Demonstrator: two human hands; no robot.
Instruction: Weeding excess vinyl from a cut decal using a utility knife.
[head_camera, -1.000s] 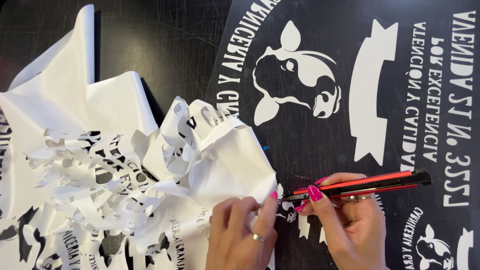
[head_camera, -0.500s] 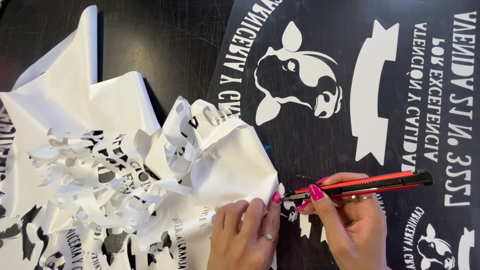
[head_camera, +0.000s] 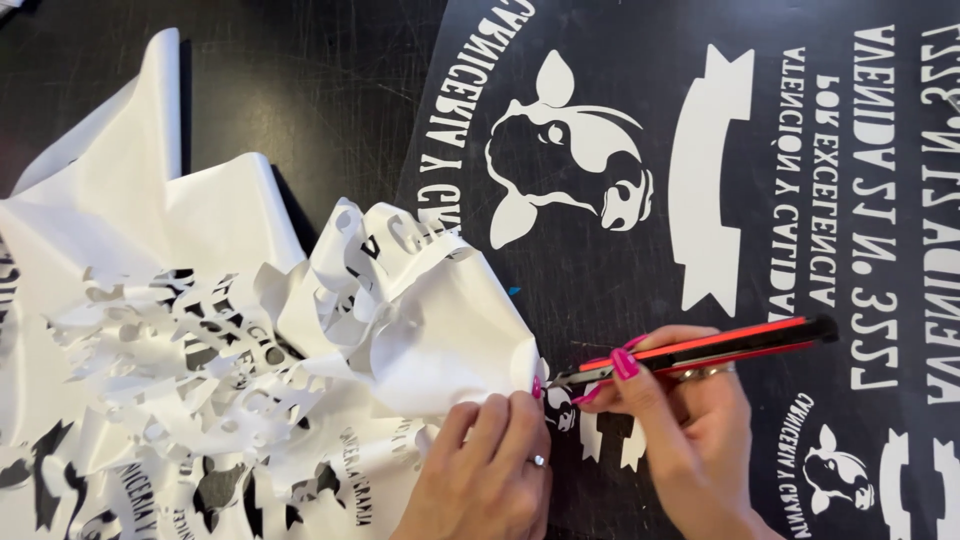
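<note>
At the far left, a crumpled heap of peeled white vinyl (head_camera: 200, 340) lies on the dark desk (head_camera: 300, 90), full of cut-out holes and curling strips. Its bulging right edge rises into a fold just above the left hand (head_camera: 490, 465), whose fingers are bunched together and pinch that edge of the white sheet, a ring showing on one finger. Right beside it, almost touching, the right hand (head_camera: 680, 420) is closed around a red and black utility knife (head_camera: 700, 350), index finger laid along the top. The knife lies nearly level, its blade tip pointing left and meeting the sheet right at the pinched edge. Under both hands and off to the right spreads the black vinyl sheet (head_camera: 780, 130) with white lettering, a banner shape and a cow's head (head_camera: 570, 150).
</note>
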